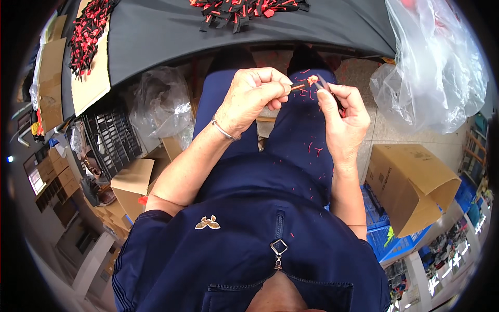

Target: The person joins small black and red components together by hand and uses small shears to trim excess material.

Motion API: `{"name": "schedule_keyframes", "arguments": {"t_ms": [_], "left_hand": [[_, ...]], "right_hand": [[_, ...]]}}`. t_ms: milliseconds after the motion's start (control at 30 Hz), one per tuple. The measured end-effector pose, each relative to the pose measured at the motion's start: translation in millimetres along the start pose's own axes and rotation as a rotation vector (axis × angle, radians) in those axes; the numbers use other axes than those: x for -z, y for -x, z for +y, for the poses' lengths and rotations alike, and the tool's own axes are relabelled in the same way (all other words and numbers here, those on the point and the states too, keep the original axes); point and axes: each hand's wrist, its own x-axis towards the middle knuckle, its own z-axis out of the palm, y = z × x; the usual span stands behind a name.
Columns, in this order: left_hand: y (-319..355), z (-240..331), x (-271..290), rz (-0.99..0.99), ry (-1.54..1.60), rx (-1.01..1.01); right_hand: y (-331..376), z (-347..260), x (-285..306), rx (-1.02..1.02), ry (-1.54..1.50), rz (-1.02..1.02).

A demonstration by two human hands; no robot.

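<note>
Between the thumb and fingers of my left hand (254,96) is a small black strip (298,86) with an orange-red line along it. Its far end carries a pale reddish tuft (312,80). My right hand (344,115) is closed around small dark thread snips (323,83), whose blades point at that tuft, touching or very near it. Both hands are above my dark blue trousers. Loose red thread bits (315,150) lie scattered over the trouser leg on the right.
A black-covered table (156,36) ahead bears a pile of black-and-red strips (241,11). More strips (89,36) lie on cardboard at the left. Clear plastic bags (426,78) hang at the right. An open cardboard box (405,182) stands on a blue crate (378,229); another box (132,179) is at left.
</note>
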Motion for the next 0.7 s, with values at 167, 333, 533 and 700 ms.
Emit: {"name": "schedule_keyframes", "arguments": {"t_ms": [167, 333, 533, 700], "left_hand": [[7, -5, -9, 0.083, -0.379, -0.179], [15, -13, -4, 0.151, -1.03, -0.99], [28, -15, -6, 0.104, -0.244, -0.247], [26, -17, 1, 0.005, 0.17, 0.037]], "right_hand": [[-4, -5, -7, -0.221, -0.302, -0.121], [-7, 1, -15, -0.241, -0.269, -0.214], [1, 7, -19, -0.01, -0.281, -0.14], [5, 0, -21, 0.0, -0.188, -0.101]]}}
